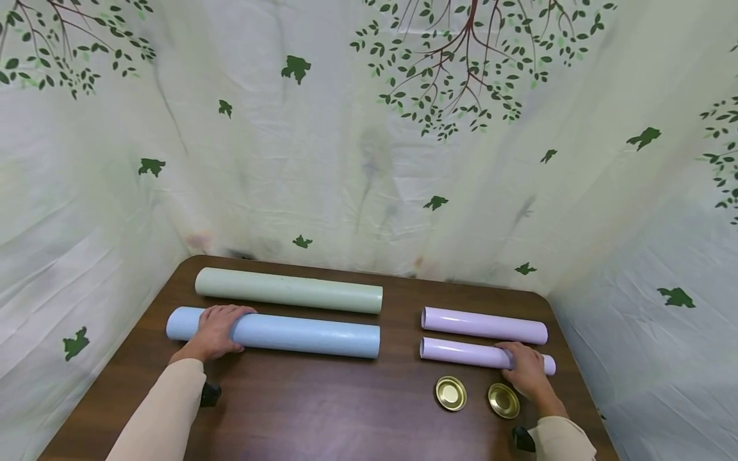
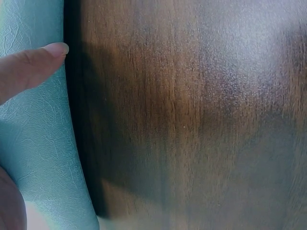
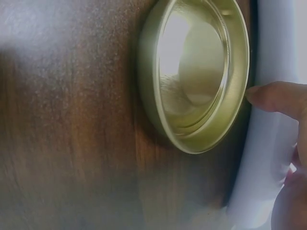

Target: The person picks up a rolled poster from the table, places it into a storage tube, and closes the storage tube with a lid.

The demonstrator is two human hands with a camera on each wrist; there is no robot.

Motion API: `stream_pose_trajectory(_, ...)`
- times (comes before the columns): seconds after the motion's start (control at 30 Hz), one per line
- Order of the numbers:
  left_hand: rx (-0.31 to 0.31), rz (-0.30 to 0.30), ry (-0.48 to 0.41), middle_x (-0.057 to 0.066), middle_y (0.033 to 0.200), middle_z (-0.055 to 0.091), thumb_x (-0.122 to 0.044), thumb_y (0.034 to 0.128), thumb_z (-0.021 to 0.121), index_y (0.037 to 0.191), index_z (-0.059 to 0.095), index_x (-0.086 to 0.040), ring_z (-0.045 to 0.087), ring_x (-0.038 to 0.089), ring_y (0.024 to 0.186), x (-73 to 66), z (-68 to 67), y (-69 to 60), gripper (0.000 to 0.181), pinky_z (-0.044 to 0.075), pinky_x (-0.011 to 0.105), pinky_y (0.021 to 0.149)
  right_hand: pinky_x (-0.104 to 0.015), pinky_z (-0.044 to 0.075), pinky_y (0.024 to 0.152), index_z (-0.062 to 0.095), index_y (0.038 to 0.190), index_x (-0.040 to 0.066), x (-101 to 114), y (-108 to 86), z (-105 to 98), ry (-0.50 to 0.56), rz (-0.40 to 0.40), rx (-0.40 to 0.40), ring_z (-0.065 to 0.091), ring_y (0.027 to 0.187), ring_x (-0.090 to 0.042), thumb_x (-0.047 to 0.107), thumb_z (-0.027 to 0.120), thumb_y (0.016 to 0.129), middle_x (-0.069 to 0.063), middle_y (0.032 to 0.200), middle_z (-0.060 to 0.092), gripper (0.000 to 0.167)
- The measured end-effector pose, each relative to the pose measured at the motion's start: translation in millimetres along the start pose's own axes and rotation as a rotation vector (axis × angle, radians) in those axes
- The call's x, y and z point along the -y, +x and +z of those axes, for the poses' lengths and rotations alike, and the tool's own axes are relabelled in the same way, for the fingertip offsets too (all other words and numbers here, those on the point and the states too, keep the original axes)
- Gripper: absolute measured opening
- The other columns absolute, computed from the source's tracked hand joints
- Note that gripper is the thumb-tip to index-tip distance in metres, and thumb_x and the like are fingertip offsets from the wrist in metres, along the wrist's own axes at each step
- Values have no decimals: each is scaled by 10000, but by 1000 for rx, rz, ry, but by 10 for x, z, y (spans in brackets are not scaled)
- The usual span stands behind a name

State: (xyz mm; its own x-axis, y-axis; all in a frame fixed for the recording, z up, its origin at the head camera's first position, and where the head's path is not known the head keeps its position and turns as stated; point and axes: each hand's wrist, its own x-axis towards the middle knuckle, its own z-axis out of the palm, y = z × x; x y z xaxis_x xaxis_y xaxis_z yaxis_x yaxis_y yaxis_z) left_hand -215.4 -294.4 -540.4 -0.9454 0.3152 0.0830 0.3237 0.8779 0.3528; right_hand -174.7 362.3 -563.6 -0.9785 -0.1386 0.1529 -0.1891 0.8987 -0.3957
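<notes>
A light blue tube [image 1: 305, 334] lies on the table at the left, and my left hand [image 1: 216, 330] grips it near its left end. The fingers go over its top and the thumb [image 2: 31, 67] lies along its near side in the left wrist view. At the right, my right hand [image 1: 526, 370] holds the nearer lilac tube [image 1: 461, 352] close to its right end. In the right wrist view the thumb [image 3: 278, 98] is against that tube, beside a gold round dish [image 3: 201, 62]. Both tubes rest on the tabletop.
Behind the blue tube lies a pale green tube [image 1: 288, 289]. A second lilac tube [image 1: 484, 324] sits behind the held one. Another gold dish [image 1: 450, 393] stands left of the first on the brown table [image 1: 323, 410]. A leaf-printed cloth [image 1: 346, 160] hangs around the table.
</notes>
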Motion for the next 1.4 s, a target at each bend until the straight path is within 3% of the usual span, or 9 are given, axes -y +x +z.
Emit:
stream_pose_trajectory(0.3,-7,-11,-5,195,1201,581,-86,578,882,1191,591,-111,443,461,1126,-42,25,-4,680,234,629,929,-622,279,881,659,1076,25,0,-21,-33,-10,9,28,572,1056,-431,-86,759,637,-204,1071,646,464)
stream_pose_trajectory(0.8,1,-22,9,219,1210,571,-51,585,866,1197,586,-90,431,474,1125,-99,19,18,673,229,639,927,-606,300,857,666,1065,28,-29,-49,-86,7,-23,-3,589,1022,-415,-71,756,632,-183,1038,656,453)
stream_pose_trajectory(1.0,10,-27,15,216,1216,570,-61,598,860,1200,576,-100,427,475,1138,-88,23,26,667,219,642,941,-600,306,844,669,1057,38,-5,-49,-146,2,-57,-45,585,997,-412,-68,758,614,-172,1035,659,465)
stream_pose_trajectory(1.4,13,-23,34,204,1192,568,-161,593,899,1222,573,-83,428,475,1128,-53,15,9,712,219,644,931,-602,296,840,662,1066,25,138,-60,-317,-8,-82,-37,564,1035,-427,-47,764,639,-183,1065,654,445)
